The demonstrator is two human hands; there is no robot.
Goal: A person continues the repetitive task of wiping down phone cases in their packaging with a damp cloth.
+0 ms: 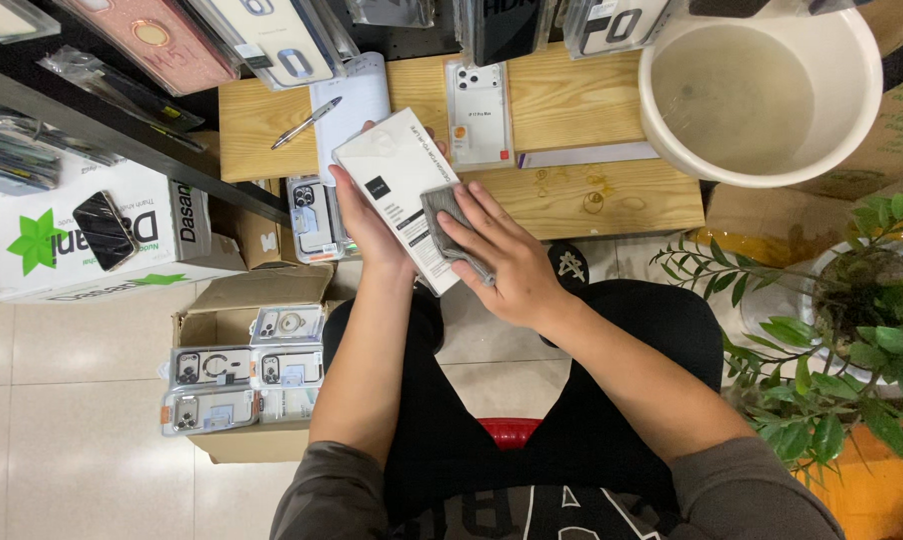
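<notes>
Left hand (367,225) fingers gripped the white package (397,180); right hand (502,260) fingers, loosely curled, pressed a grey cloth (447,215) onto it.

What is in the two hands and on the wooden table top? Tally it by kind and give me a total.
White box: 1
Grey cloth: 1
Notepad: 1
Pen: 1
Packaged phone case: 1
White strip: 1
White basin: 1
Total: 7
</notes>
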